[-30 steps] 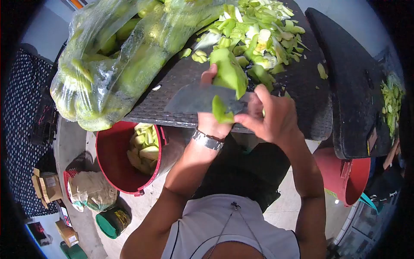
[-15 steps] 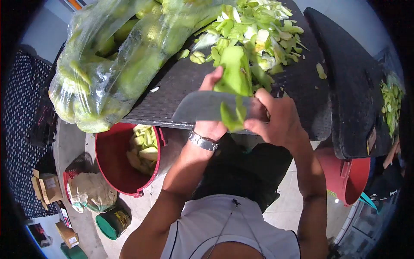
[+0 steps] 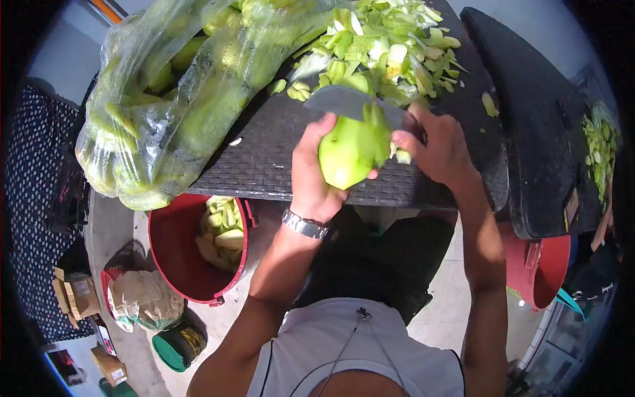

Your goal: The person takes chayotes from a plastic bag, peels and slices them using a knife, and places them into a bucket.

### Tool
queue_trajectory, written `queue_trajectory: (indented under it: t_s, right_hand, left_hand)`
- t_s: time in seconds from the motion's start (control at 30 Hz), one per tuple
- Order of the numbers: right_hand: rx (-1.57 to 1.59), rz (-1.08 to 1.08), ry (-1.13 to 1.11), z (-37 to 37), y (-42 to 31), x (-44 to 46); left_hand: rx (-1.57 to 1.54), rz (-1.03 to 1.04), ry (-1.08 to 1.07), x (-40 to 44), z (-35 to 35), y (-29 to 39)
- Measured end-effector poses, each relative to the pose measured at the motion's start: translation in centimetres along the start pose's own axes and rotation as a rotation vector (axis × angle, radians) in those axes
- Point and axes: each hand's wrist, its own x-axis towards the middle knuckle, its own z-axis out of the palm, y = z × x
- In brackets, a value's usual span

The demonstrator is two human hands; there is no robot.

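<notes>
My left hand [image 3: 313, 173] is wrapped round a large, smooth, pale green fruit [image 3: 347, 159], its blunt end pointing toward me above the near edge of the dark woven table [image 3: 264, 162]. My right hand [image 3: 440, 142] grips the handle of a broad-bladed knife [image 3: 338, 100]. The blade lies across the far part of the fruit, its tip pointing left, with a green strip of peel against it. Just beyond is a heap of green and whitish peelings [image 3: 397, 49]. Left of it, a clear plastic bag [image 3: 159, 126] bulges with more green fruit.
Below the table's left part stands a red bucket [image 3: 173, 245] holding pale cut pieces [image 3: 223, 228]. Beside it are a stuffed sack [image 3: 142, 298] and a green-lidded tub [image 3: 173, 347]. At right are a black board-like surface [image 3: 529, 126] and another red container [image 3: 549, 271].
The knife has moved from the fruit's near end to its far part. My left hand has brought the fruit closer and tipped it, so its rounded end faces me.
</notes>
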Motion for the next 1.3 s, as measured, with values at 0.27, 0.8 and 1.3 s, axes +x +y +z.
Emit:
queue_trajectory:
  t_s: [0.27,0.8,1.3]
  right_hand:
    - [0.095,-0.105,-0.087,0.3,-3.2,-0.3]
    - [-0.107,-0.110,0.051,1.3,0.1,1.3]
    - [0.249,0.349,-0.078,-1.3,2.3,2.4]
  left_hand:
    - [-0.143,0.083,0.006,2.9,-2.9,-1.1]
    - [-0.053,0.054,-0.024,0.1,-0.4,0.4]
    - [-0.146,0.061,0.055,2.3,-1.1,2.1]
